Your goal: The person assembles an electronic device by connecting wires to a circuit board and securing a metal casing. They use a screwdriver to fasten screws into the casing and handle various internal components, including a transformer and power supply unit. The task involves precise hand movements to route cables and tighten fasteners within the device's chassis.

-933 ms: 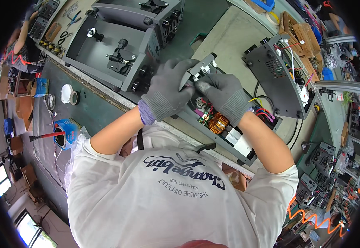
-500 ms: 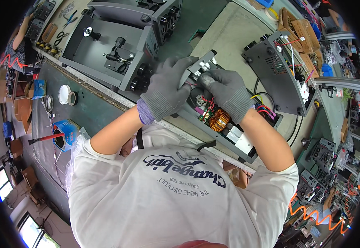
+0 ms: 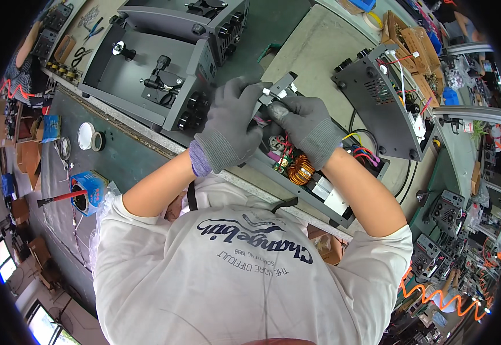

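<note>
Both my hands wear grey gloves and work over an opened grey electronics chassis (image 3: 339,219). My left hand (image 3: 232,118) is closed around the left side of a small dark grey panel (image 3: 288,79) with white plastic connectors on it. My right hand (image 3: 311,125) is closed at the panel's right side, its thumb and fingers at the white connectors; whether a small piece or wire is pinched there is hidden. Below the hands, the chassis holds a copper-wound ring coil (image 3: 300,170), a white block (image 3: 336,202) and red wires.
Left of my hands stands a grey housing (image 3: 121,75) with black knobs, another behind it. On the right, a dark vented unit (image 3: 371,95) trails cables. Cardboard boxes (image 3: 420,49) hold small parts. Pliers (image 3: 94,29) lie far left, and a blue can (image 3: 92,192) stands nearer.
Both hands have shifted slightly left, still with the panel. The right hand's fingers have moved a little along the connectors, and the panel has tilted slightly.
</note>
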{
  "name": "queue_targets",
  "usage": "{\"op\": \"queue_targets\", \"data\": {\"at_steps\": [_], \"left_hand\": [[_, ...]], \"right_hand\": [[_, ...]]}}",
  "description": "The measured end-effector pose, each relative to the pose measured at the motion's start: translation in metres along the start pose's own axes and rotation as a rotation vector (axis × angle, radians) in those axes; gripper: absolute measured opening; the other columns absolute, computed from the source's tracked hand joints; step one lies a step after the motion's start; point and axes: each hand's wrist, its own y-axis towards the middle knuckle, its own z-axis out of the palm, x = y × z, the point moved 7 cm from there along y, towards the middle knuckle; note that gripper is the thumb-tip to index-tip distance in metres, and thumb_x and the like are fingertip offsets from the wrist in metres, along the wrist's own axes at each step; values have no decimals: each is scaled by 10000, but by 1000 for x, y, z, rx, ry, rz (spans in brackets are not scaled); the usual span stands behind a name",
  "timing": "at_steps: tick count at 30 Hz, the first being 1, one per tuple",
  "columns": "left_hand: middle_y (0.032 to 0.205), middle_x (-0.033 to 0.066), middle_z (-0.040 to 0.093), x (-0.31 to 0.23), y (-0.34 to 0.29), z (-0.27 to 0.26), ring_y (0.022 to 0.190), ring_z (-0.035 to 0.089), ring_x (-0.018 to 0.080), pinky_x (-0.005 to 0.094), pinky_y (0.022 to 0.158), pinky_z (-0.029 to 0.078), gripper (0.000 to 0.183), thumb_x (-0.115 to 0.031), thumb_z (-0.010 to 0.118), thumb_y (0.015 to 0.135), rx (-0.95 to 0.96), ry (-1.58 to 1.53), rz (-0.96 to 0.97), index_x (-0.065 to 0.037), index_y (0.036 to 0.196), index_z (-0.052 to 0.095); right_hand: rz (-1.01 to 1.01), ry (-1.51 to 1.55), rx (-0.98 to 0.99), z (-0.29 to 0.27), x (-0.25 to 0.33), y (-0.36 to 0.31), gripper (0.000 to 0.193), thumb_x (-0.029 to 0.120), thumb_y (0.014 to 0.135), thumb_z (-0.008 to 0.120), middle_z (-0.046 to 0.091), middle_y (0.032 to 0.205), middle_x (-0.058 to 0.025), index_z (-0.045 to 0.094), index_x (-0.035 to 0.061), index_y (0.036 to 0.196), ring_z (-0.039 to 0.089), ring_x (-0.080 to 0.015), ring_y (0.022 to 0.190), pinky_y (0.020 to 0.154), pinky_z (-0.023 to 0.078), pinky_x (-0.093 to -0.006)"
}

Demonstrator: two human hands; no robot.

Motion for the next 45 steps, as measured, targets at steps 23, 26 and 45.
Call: {"op": "queue_targets", "data": {"at_steps": [23, 26, 45], "left_hand": [[862, 19, 702, -44, -6, -41, 895, 649, 248, 373, 826, 486, 294, -130, 778, 693, -399, 31, 440, -143, 986, 768], [944, 89, 698, -45, -7, -41, 941, 643, 289, 396, 858, 498, 435, -126, 806, 679, -339, 18, 392, -87, 1104, 721], [1293, 207, 556, -9, 13, -4, 1229, 532, 388, 460, 1024, 457, 711, -255, 743, 809, 51, 53, 9, -45, 1427, 461]], "right_hand": [[-489, -552, -228, -23, 74, -58, 205, 275, 850, 723, 705, 844, -142, 749, 122, 985, 683, -341, 786, 695, 532, -435], [-506, -582, -244, -22, 73, -61, 188, 265, 844, 722, 708, 842, -129, 757, 118, 955, 686, -331, 788, 700, 532, -436], [-508, -899, -414, -46, 56, -5, 209, 266, 830, 693, 711, 817, -125, 779, 104, 931, 688, -322, 788, 744, 536, -416]]}}
